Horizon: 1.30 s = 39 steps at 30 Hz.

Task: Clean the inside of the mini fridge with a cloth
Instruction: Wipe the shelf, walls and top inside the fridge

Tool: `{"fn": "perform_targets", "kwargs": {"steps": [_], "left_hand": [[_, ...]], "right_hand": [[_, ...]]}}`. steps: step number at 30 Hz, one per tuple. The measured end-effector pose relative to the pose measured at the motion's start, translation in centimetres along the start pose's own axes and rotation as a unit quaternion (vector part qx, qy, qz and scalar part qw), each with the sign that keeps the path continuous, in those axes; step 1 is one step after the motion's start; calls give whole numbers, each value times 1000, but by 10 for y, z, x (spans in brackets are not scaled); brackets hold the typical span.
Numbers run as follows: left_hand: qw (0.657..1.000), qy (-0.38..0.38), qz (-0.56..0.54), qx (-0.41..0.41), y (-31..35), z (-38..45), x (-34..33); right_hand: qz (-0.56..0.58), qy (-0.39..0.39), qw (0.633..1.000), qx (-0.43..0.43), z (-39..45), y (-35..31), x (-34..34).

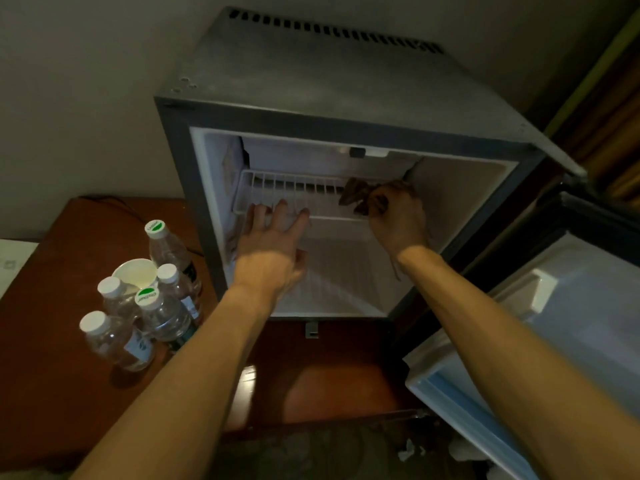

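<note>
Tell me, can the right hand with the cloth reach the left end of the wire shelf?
Probably not yet: the left hand rests on the wire shelf there, blocking the right hand and its cloth.

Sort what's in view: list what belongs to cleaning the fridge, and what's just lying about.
Part of the job:
mini fridge
wire shelf
brown cloth, gripped by the right hand
left hand, fingers on the shelf's front edge
open fridge door

Lying about:
water bottles
paper cup
wooden surface
</note>
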State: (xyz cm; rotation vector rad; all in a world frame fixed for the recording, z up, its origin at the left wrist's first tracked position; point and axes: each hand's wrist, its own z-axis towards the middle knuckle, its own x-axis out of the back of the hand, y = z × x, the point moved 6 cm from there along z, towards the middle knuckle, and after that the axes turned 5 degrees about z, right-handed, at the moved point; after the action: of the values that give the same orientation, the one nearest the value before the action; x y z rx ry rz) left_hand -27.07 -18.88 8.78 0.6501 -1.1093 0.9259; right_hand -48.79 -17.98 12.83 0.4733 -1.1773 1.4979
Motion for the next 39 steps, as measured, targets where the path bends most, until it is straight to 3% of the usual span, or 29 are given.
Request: {"fn": "perform_targets", "kwargs": {"steps": [11,16,22,25,33,39], "left_hand": [[995,95,25,-13,-1,-5,-9],[992,119,34,-25,-5,-8,-14],[987,159,35,-5,1,-12,-15],[982,188,31,-10,4,-14,-16],[989,145,22,15,9,-10,-14],[987,143,75,1,7,-9,-12]], "right_hand": [[0,32,999,-16,1,1,-1],[17,-3,1000,-9,-3,8,3],[35,64,997,31,11,8,-7],[55,78,995,11,24,10,-14],[76,28,997,6,32,12,-10],[54,35,995,71,25,-14,-10]]}}
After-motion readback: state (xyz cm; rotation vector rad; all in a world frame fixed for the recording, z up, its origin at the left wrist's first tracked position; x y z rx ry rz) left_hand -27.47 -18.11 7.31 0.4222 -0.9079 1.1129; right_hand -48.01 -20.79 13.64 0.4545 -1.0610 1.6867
